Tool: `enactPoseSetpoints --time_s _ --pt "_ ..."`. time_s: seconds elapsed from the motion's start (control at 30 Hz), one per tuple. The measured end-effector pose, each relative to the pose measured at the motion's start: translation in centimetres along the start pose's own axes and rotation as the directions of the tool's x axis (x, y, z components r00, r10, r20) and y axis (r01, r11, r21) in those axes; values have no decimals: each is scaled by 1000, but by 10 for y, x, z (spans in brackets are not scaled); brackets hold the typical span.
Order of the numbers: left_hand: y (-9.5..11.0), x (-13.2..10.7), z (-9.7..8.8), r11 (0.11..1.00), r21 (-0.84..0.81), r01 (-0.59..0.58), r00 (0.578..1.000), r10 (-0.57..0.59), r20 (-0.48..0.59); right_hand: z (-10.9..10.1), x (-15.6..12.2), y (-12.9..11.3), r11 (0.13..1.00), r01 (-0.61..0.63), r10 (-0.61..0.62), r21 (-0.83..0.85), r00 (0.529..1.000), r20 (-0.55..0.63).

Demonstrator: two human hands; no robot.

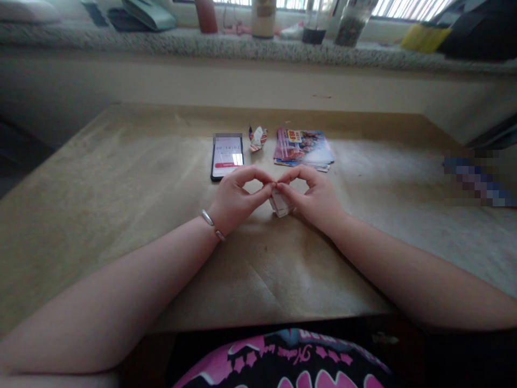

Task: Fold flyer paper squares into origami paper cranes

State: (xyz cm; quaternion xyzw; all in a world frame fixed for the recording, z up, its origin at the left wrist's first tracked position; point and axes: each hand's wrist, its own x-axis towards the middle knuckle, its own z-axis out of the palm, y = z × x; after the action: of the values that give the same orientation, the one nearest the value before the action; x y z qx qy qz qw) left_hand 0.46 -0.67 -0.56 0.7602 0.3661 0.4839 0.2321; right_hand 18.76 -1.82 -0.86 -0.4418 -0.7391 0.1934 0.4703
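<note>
A small folded piece of paper (pixel 283 203), whitish with faint print, is pinched at its top between both hands, close above the table. My left hand (pixel 242 188) holds it with thumb and forefinger, a silver bangle on the wrist. From the other side my right hand (pixel 313 194) pinches the same paper, and the fingertips of the two hands meet. Just beyond my left hand lies a phone (pixel 226 153) with a timer on its lit screen. A folded paper shape (pixel 257 139) with striped edges sits to the right of the phone.
Behind my right hand is a stack of colourful printed leaflets (pixel 305 146). Bottles and jars (pixel 264 19) line the speckled windowsill (pixel 181 46) past the table's far edge. A blurred blue object (pixel 480 182) lies at the right side of the table (pixel 121 188).
</note>
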Motion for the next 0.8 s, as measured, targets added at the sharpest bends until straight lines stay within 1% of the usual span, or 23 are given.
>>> enactPoseSetpoints --time_s 0.17,0.27,0.37,0.5,0.57,0.7,0.8 --pt "-2 0 0 1000 2 -1 1000 1 -9 -2 0 -4 994 81 -81 -80 997 -2" --pt "-3 1 1 1000 -13 -18 1000 17 -12 -2 0 -5 991 99 -100 -84 995 -9" --pt "-6 2 3 999 -39 -12 1000 12 -8 0 0 -5 995 73 -75 -68 997 -22" --pt "-13 2 7 985 -167 38 999 -34 27 2 -1 -1 1000 16 -17 -14 1000 -23" --pt "-15 3 7 979 -195 61 997 -52 50 3 -1 1 1000 -14 14 19 1000 -10" --pt "-15 3 4 987 -149 60 996 -50 69 3 -1 3 998 -52 52 48 999 6" --pt "-13 3 2 995 -98 35 997 -28 75 3 -1 3 999 -38 38 36 999 13"
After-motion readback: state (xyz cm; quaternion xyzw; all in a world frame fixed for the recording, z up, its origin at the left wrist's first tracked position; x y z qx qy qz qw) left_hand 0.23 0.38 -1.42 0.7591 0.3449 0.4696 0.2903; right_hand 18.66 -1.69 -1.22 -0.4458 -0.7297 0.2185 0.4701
